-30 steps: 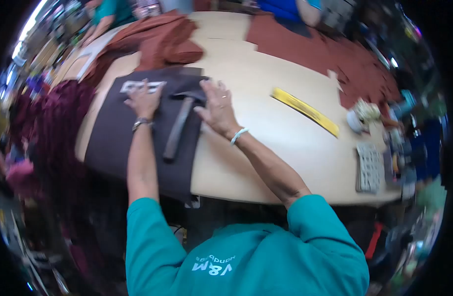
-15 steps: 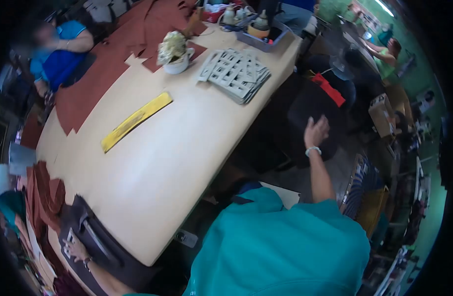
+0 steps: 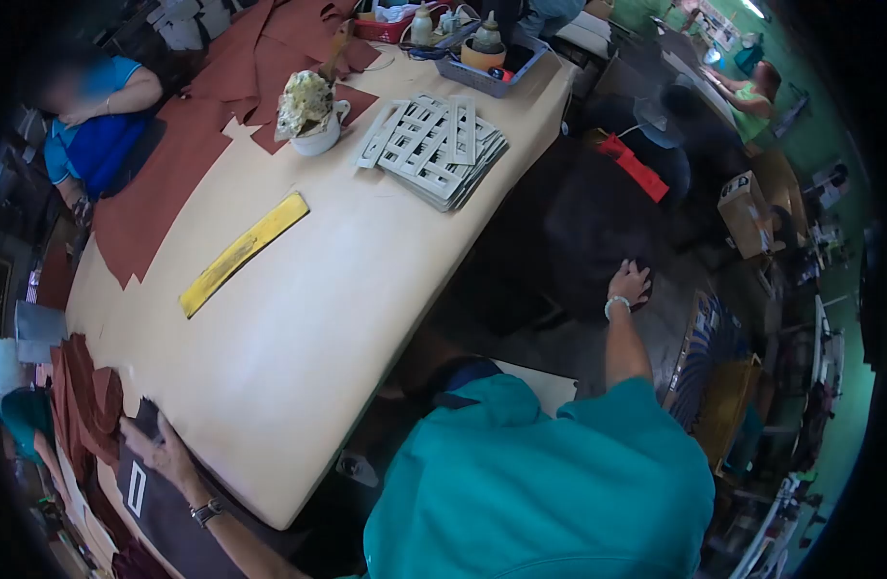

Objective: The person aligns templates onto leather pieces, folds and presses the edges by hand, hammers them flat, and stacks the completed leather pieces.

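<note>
My left hand [image 3: 168, 459] is open, fingers spread, over a dark leather sheet [image 3: 168, 526] at the table's near left corner. A small white rectangular frame [image 3: 137, 489] lies on that sheet, just below my fingers. Out to the right, my right hand [image 3: 630, 283] is bent over the lower right edge of a large dark sheet [image 3: 583, 227] beside the table; its fingers are curled and look closed on the edge. What lies under the fingertips is hidden.
On the table [image 3: 299, 357] are a yellow strip [image 3: 243, 255], stacked pale slotted templates [image 3: 434, 154], a white mug [image 3: 316, 141], brown leather [image 3: 154, 188] and a grey-blue tray [image 3: 487, 75]. A person [image 3: 101, 130] sits across. Cardboard boxes [image 3: 748, 214] stand at right.
My left hand has lifted off the white frame and moved up and right. My right hand has lowered, its fingers curling onto the dark sheet's edge. The grey bar on the leather is out of sight.
</note>
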Demonstrator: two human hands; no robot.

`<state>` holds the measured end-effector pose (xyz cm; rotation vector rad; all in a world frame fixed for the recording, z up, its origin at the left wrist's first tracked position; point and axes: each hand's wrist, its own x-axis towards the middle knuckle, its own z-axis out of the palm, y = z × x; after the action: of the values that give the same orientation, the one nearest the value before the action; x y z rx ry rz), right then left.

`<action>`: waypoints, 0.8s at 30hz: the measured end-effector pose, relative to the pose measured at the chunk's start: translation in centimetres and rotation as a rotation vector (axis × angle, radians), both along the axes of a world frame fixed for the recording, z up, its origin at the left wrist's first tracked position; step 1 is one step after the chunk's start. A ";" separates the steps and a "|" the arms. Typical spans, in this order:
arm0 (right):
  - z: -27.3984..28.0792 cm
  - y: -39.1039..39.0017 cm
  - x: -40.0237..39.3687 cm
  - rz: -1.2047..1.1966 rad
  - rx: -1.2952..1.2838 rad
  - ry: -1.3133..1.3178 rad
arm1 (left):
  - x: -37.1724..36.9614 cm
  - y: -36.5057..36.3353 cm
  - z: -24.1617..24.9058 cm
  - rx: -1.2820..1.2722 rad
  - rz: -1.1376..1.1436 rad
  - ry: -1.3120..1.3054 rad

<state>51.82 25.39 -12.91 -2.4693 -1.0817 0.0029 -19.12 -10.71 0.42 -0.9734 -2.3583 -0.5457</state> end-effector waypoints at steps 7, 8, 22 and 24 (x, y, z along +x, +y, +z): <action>19.9 2.2 -13.9 0.750 0.788 0.459 | 17.0 10.9 2.7 0.309 -0.481 -0.852; 22.2 2.4 -16.7 0.845 0.847 0.668 | 19.2 12.3 2.0 0.291 -0.626 -0.906; 36.1 8.5 -50.4 1.918 0.654 0.874 | 11.9 16.2 10.3 0.737 -0.614 -0.743; 38.5 7.8 -50.9 1.804 0.814 0.930 | 10.5 13.2 16.0 0.617 -0.545 -0.560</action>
<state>0.88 33.22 25.61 -0.1195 -1.7826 0.8792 -8.65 2.48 16.45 -1.2551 -2.0793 -1.8287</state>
